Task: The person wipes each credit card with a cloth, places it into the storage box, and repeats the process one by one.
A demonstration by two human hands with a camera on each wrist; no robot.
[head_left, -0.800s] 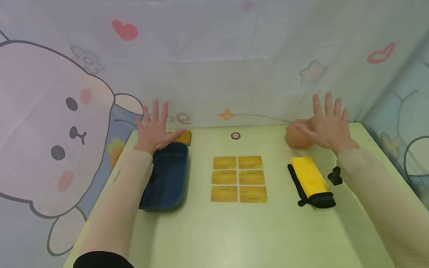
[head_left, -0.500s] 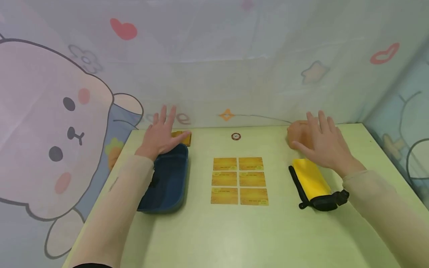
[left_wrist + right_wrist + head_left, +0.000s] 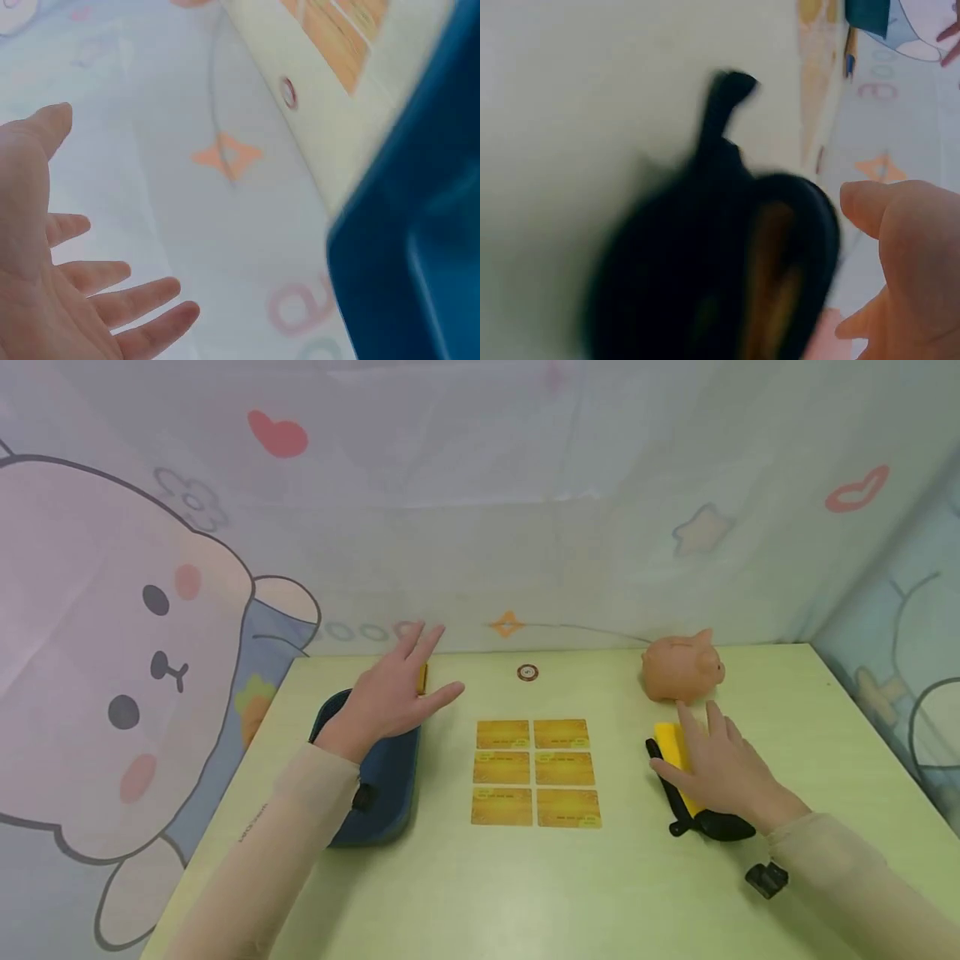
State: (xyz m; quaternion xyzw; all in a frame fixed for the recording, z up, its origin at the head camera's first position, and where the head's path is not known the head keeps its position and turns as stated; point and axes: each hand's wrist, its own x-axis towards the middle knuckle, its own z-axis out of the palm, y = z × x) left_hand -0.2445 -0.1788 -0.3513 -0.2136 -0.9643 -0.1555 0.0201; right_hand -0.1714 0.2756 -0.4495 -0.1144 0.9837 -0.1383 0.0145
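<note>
Yellow pouch [image 3: 665,739] lies under the right hand [image 3: 723,772], which has dropped — fingers loosely extended, gripping nothing, contact unclear. Left hand [image 3: 386,697], spread and holding nothing, has shifted inward above one blue tray [image 3: 401,768]; between the hands lie six gold cards [image 3: 502,768] — print too small to read — and one chip [image 3: 528,672].

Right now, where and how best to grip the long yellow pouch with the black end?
Across the middle of the yellow pouch, from above, with the right hand, thumb on its left side, fingers on its right. It lies lengthwise and looks narrow, so its width likely suits a grasp, and the hand is over it. I'd skip the thin black strap along its left side.
</note>
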